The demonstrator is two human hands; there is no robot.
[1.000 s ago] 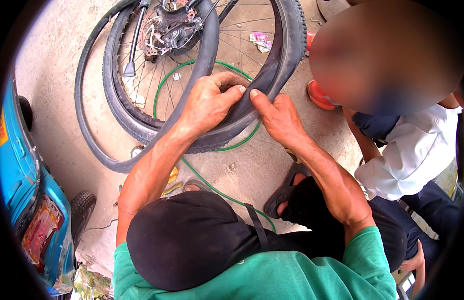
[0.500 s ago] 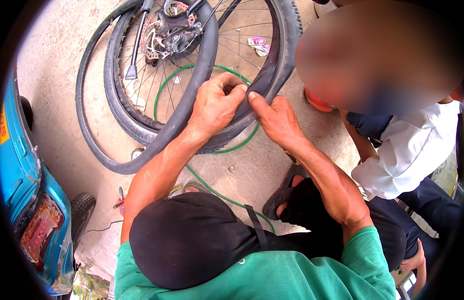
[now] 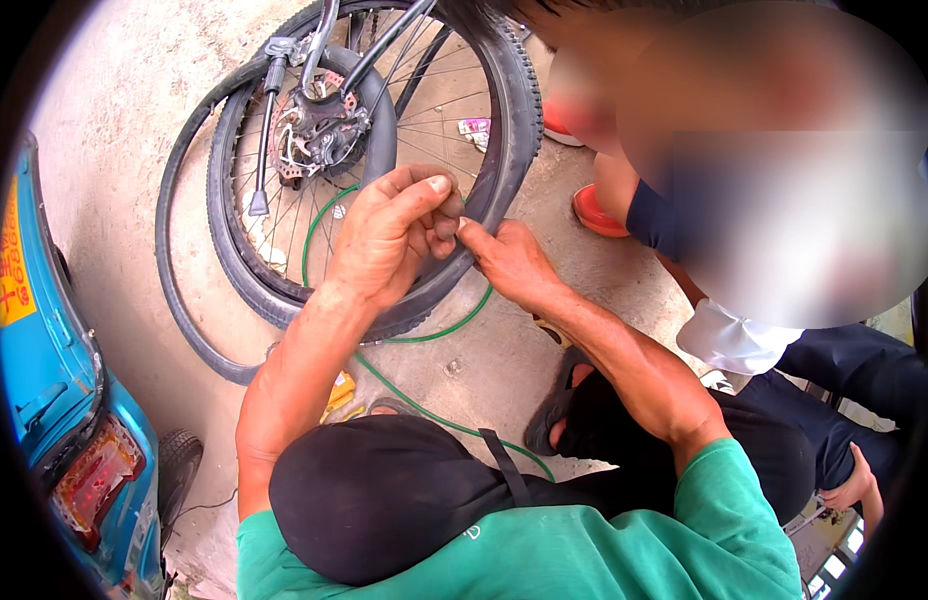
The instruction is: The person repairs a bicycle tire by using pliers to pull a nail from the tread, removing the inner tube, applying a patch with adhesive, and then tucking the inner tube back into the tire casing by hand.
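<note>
While outdoors, bare concrete ground (image 3: 134, 130)

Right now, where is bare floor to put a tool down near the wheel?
Bare concrete lies left of the loose inner tube, toward the blue vehicle. Crowded: around the tyre, where both hands meet.
</note>
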